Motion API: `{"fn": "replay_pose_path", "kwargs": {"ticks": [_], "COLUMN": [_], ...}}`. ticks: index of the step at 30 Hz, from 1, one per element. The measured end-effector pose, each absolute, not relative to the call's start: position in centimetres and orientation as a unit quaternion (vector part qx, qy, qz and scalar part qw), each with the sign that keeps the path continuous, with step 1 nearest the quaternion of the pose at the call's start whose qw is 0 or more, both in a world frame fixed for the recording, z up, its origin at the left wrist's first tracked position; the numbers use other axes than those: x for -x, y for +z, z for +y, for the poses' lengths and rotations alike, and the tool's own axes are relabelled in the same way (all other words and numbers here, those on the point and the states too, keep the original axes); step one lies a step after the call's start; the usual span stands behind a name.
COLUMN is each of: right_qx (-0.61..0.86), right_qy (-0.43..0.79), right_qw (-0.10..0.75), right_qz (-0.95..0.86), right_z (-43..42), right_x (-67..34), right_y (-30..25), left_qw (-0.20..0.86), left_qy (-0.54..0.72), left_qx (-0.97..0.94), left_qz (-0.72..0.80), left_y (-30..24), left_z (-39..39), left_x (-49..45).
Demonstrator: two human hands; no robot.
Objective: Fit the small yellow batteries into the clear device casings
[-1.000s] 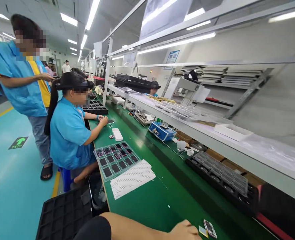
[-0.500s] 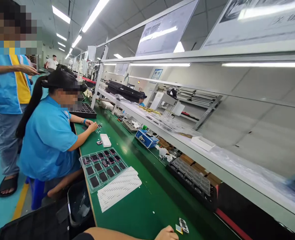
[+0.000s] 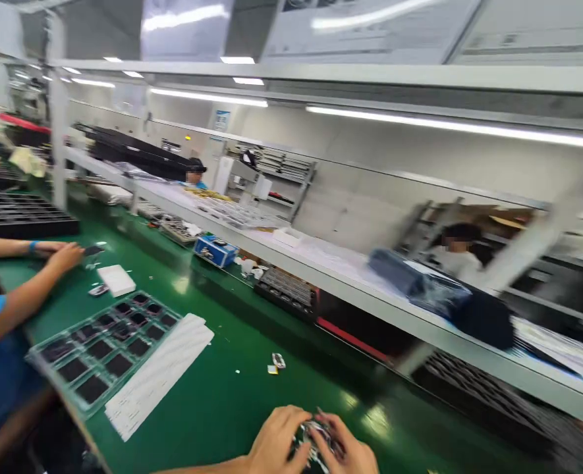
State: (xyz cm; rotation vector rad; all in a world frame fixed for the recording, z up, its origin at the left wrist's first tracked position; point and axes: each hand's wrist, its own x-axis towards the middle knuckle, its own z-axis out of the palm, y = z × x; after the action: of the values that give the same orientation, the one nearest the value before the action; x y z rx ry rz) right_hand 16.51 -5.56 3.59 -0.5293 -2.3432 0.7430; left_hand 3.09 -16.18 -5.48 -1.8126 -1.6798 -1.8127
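At the bottom of the view, my left hand (image 3: 278, 442) and my right hand (image 3: 348, 447) are close together over the green bench. Between them they grip a small shiny dark part (image 3: 315, 434), blurred and mostly covered by fingers. Its kind I cannot make out. Beyond my hands lie a small silver-rimmed part (image 3: 278, 360) and a little white-and-yellow piece (image 3: 272, 370). To the left, white printed sheets (image 3: 160, 375) lie against a clear plastic tray (image 3: 91, 408) whose compartments hold dark square parts.
A co-worker's hands (image 3: 64, 257) hold a dark piece at the left, near a white box (image 3: 116, 280). A blue case (image 3: 215, 251) and a black tray (image 3: 286, 293) stand under the long white shelf (image 3: 331, 263). Dark-blue bundles (image 3: 419, 286) lie on that shelf.
The view has swung to the right. My left hand, earlier beside the small silver-rimmed part, is now nearer me with my right hand, both around a shiny dark part.
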Motion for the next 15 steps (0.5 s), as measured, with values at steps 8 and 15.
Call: {"fn": "replay_pose_path", "kwargs": {"ticks": [8, 15], "right_qx": [0.257, 0.203], "right_qy": [0.277, 0.254], "right_qw": [0.473, 0.362], "right_qz": [-0.796, -0.874], "right_z": [-9.4, -8.8], "right_x": [-16.1, -17.2], "right_y": [-0.6, 0.0], "left_qw": [-0.399, -0.301], "left_qy": [-0.673, -0.657], "left_qx": [0.451, 0.431], "left_qz": [-0.429, -0.540], "left_y": [-6.0, -2.8], "left_z": [-15.0, -16.4], "left_x": [-4.1, -3.2]}}
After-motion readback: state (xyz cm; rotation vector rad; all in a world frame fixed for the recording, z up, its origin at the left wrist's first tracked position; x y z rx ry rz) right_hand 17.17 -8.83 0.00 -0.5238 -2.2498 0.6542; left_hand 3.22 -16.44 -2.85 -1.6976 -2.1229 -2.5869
